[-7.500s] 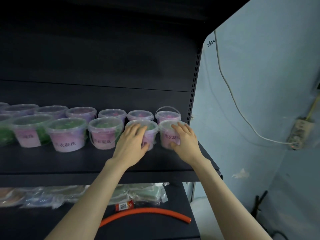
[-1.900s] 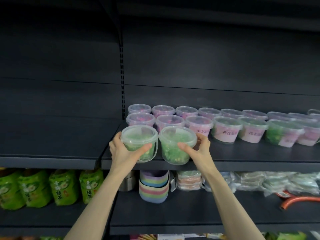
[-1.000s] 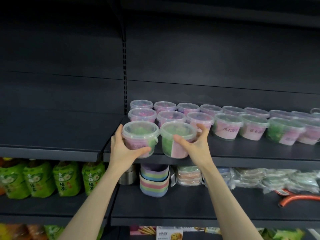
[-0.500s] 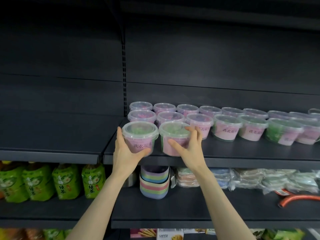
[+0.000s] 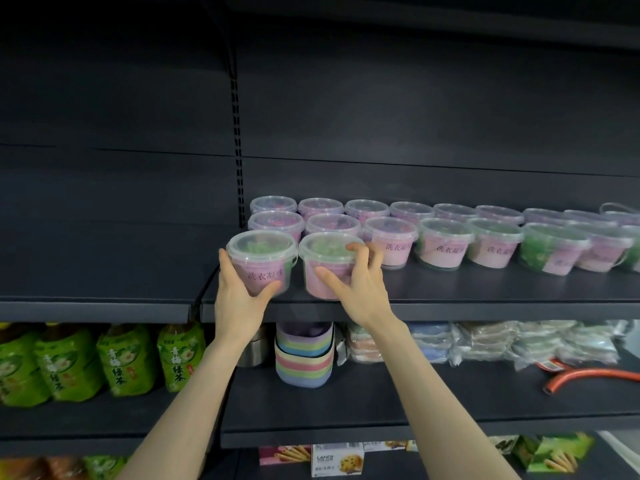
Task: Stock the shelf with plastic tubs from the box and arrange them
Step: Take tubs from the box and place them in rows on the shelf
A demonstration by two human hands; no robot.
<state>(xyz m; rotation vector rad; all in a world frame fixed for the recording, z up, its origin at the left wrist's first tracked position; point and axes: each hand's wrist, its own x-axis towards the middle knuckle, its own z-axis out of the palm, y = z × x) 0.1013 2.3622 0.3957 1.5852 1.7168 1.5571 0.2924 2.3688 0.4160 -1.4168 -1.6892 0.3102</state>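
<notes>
At the front edge of the dark metal shelf, 2 clear lidded plastic tubs stand upright side by side, lids up. Left hand is clamped on the left front tub, thumb across its pink label, which faces the viewer. Right hand grips the right front tub, thumb on the pink wall and fingers over the rim. Behind them, 2 rows of similar pink and green tubs run rightward along the shelf, pink labels mostly facing forward.
</notes>
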